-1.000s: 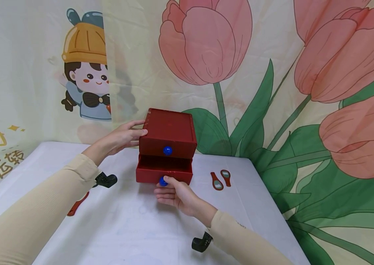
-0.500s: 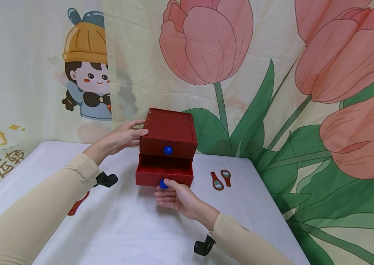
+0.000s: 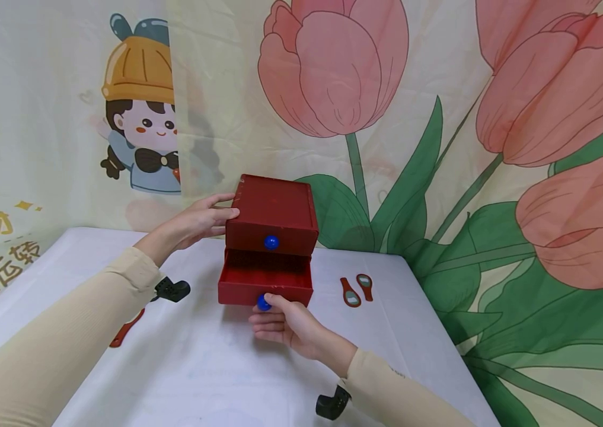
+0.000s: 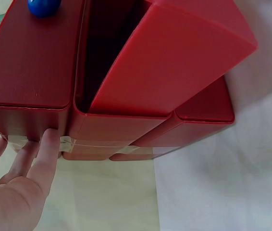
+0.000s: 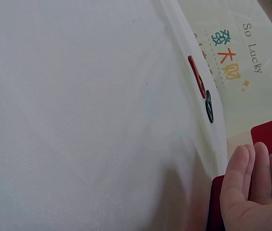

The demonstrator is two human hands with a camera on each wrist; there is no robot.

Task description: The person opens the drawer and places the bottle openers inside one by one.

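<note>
A dark red chest of drawers [image 3: 274, 204] stands on the white table, its middle drawer [image 3: 239, 292] pulled out partway. The inside of that drawer that shows is bare red. My right hand [image 3: 296, 326] pinches the drawer's blue knob [image 3: 264, 302] between thumb and index finger, with the other fingers extended below. Against the chest's left side rests my left hand [image 3: 194, 223], its fingers fairly straight and touching the upper wall, as the left wrist view also shows. The top drawer, with its own blue knob [image 3: 271, 242], is closed. Lower down, a bottom tier [image 4: 208, 103] shows.
Two small red paddle-shaped pieces with pale oval centres [image 3: 351, 293] lie right of the chest. A red-handled thing [image 3: 127, 330] lies at the left, partly hidden by the left sleeve. A printed cloth [image 3: 216, 89] hangs behind the table.
The middle drawer has slid further out toward me, and my right hand has come back and down with its knob. My left hand has stayed against the chest.
</note>
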